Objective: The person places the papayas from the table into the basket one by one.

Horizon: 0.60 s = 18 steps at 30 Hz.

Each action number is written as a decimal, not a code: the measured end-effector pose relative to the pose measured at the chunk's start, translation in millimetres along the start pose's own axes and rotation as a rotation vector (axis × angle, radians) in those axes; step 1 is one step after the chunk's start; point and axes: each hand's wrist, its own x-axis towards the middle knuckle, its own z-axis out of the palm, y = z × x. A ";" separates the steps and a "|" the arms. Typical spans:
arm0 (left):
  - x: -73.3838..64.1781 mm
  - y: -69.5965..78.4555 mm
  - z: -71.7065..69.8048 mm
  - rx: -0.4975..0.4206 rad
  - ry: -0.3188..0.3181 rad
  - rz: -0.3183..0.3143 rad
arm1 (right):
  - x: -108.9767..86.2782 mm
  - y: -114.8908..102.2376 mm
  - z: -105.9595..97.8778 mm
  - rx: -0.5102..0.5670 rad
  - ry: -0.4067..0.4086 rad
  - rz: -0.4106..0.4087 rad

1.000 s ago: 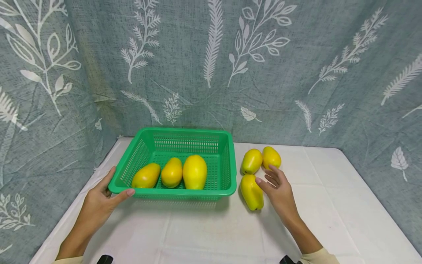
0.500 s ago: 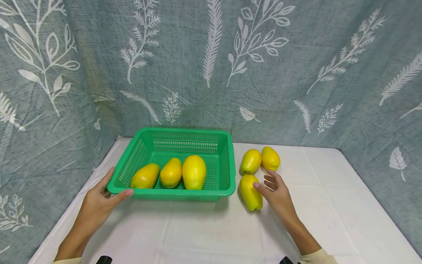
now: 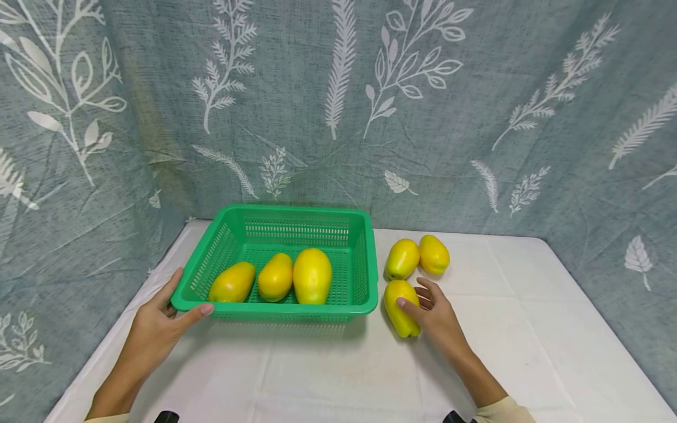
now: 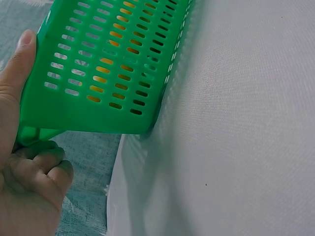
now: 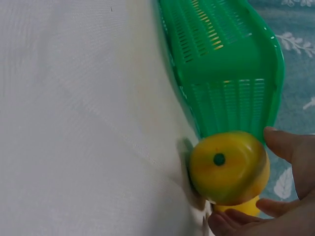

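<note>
My left hand (image 3: 154, 332) grips the near left corner of a green plastic basket (image 3: 275, 308), thumb over the rim and fingers curled beneath it, as the left wrist view shows. Inside the basket lie two yellow mango-like fruits, one (image 3: 233, 282) at the left and one (image 3: 275, 277) in the middle, and a larger oblong yellow fruit (image 3: 312, 276). Right of the basket, a yellow fruit with a lobed end (image 3: 400, 311) lies on the table. My right hand (image 3: 439, 317) is around its right side, thumb tip at its surface, fingers loosely bent beside it.
Behind the lobed fruit, two more yellow fruits lie side by side, one (image 3: 402, 259) nearer the basket and one (image 3: 435, 255) to its right. A white cloth (image 3: 529, 329) covers the table. Grey-green leaf-patterned curtains (image 3: 296, 88) hang at the back and sides.
My right hand has drawn back toward me and slightly left, closer around the lobed fruit. My left hand and the basket have stayed in place.
</note>
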 end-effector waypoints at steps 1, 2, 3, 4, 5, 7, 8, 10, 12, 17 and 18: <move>0.0 -0.1 0.0 -0.004 0.001 0.003 | 0.0 -0.1 0.8 0.000 -0.001 0.000; 0.0 -0.2 0.0 -0.008 0.003 0.006 | -0.1 -0.5 1.7 -0.001 -0.002 -0.002; -0.1 -0.1 0.0 -0.012 0.005 0.010 | 0.0 -0.5 2.3 -0.003 -0.005 -0.004; -0.1 0.1 0.1 -0.020 0.005 0.015 | -0.1 -0.6 3.0 -0.004 -0.007 -0.006; -0.1 0.2 0.2 -0.025 0.007 0.021 | -0.1 -0.5 3.4 -0.005 -0.008 -0.006; -0.3 0.3 0.3 -0.036 0.008 0.032 | 0.2 -0.6 4.9 -0.012 -0.011 -0.010; -0.5 0.2 0.3 -0.045 0.008 0.037 | 0.1 -0.9 5.6 -0.016 -0.012 -0.011; -0.5 0.2 0.2 -0.062 0.006 0.044 | 0.1 -1.6 6.8 -0.025 -0.013 -0.012; -0.4 0.2 -0.1 -0.072 0.004 0.047 | 0.0 -2.6 7.8 -0.035 -0.014 -0.012; 0.7 1.2 -0.8 -0.080 0.007 0.045 | -0.1 -3.5 9.2 -0.049 -0.015 -0.002; 0.8 1.7 -1.0 -0.079 0.007 0.044 | -0.1 -3.6 9.5 -0.052 -0.013 -0.002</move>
